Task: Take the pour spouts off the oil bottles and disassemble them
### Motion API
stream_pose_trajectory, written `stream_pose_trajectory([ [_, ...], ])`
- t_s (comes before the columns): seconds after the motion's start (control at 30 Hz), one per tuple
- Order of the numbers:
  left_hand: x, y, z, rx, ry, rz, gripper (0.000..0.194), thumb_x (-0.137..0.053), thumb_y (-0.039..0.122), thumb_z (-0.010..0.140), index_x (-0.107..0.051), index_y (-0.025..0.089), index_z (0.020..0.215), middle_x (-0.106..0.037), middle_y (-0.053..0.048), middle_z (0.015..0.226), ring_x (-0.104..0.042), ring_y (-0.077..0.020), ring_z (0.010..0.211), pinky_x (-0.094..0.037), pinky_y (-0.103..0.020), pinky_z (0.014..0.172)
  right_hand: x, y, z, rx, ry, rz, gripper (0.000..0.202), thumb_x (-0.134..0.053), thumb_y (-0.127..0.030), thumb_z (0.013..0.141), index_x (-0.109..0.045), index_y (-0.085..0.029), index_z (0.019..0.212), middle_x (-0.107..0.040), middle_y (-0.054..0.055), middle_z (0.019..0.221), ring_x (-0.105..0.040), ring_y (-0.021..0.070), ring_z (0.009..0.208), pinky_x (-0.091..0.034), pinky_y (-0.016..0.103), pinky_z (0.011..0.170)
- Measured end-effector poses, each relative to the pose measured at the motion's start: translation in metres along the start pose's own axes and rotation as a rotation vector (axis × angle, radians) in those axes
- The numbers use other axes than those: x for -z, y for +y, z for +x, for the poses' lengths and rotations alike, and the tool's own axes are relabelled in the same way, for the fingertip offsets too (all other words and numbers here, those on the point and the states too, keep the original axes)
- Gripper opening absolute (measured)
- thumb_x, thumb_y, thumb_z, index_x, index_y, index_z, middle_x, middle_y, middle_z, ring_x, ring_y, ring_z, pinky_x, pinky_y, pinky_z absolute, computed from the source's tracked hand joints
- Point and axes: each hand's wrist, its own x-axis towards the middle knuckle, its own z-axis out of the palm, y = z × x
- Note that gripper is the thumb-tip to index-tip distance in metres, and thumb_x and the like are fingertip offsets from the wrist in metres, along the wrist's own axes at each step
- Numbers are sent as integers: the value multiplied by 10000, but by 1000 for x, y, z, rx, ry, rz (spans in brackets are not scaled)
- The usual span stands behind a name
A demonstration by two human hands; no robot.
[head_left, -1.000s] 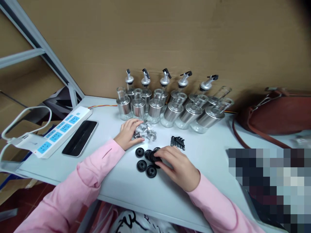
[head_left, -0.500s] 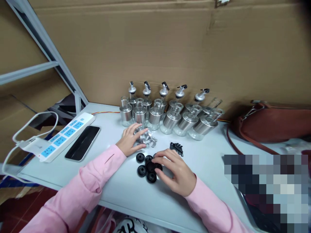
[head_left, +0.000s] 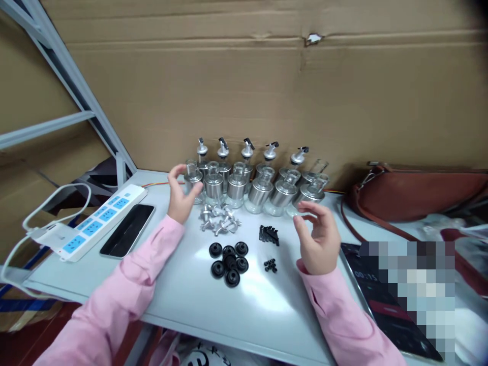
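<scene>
Held the left hand (head_left: 184, 194) half open by the end bottle (head_left: 194, 179), possibly touching, and the right hand (head_left: 318, 241) loosely curled, both apparently gripping nothing. Saw silver parts (head_left: 221, 224) and black discs (head_left: 230, 263) between both hands, probably grouped by kind to avoid mixing.

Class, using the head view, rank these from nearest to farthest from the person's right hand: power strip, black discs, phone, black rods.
From the right hand:
1. black rods, to its left
2. black discs, farther left
3. phone, well left
4. power strip, left of the phone
</scene>
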Motion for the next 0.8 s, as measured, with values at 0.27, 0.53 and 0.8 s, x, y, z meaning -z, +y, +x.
stream_pose_trajectory([
  [0.27,-15,-6,113,397,-399,23,414,-662,162,656,-506,120,1037,-619,-113,1013,-595,-232,955,-461,-367,850,2,9,5,-164,17,45,174,-563,-300,766,-563,-179,890,-606,57,890,-562,189,842,-436,333,721],
  [0.53,-25,2,113,221,-324,346,264,-726,204,616,-593,175,842,-649,-67,889,-590,-269,925,-424,-415,864,2,5,2,-152,-13,56,192,-518,-329,813,-572,-183,924,-618,55,871,-577,190,819,-432,347,736],
  [0.8,4,37,110,-130,223,-118,305,-621,284,766,-458,204,1010,-606,-35,981,-590,-182,926,-441,-323,852,3,-1,-3,74,127,48,138,-499,-227,822,-571,-197,936,-606,49,852,-565,193,801,-432,366,727],
])
